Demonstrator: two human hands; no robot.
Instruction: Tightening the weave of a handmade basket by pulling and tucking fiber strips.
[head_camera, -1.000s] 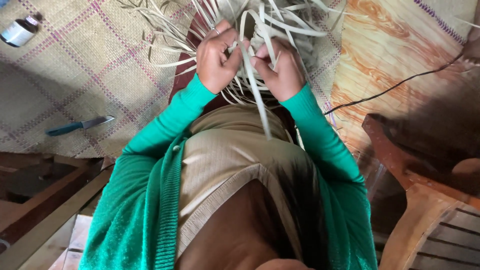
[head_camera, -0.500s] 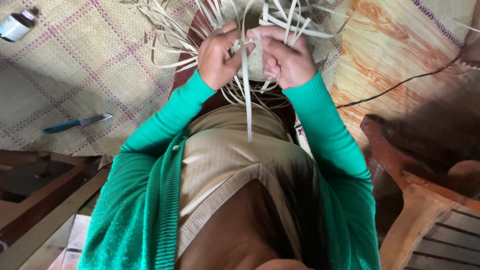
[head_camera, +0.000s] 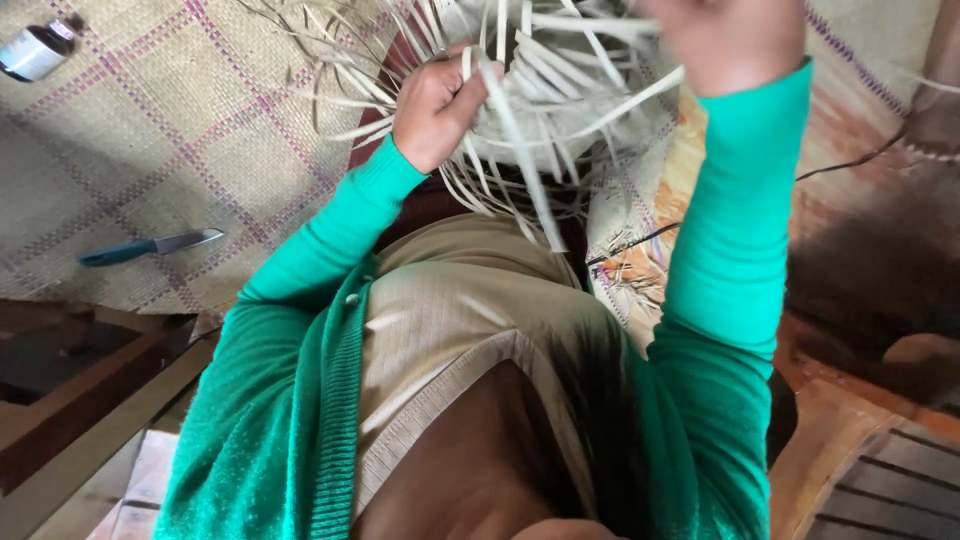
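At the upper left corner of the frame I see a small dark bottle with a pale label (head_camera: 38, 50) lying on the checked woven mat (head_camera: 150, 150), with a blue-handled knife (head_camera: 150, 245) at centre left. My left hand (head_camera: 435, 105) is closed around pale strips of the half-woven basket (head_camera: 560, 110) at top centre. My right hand (head_camera: 735, 40) is raised and blurred at the top edge, so I cannot tell its grip; open mat lies to the left.
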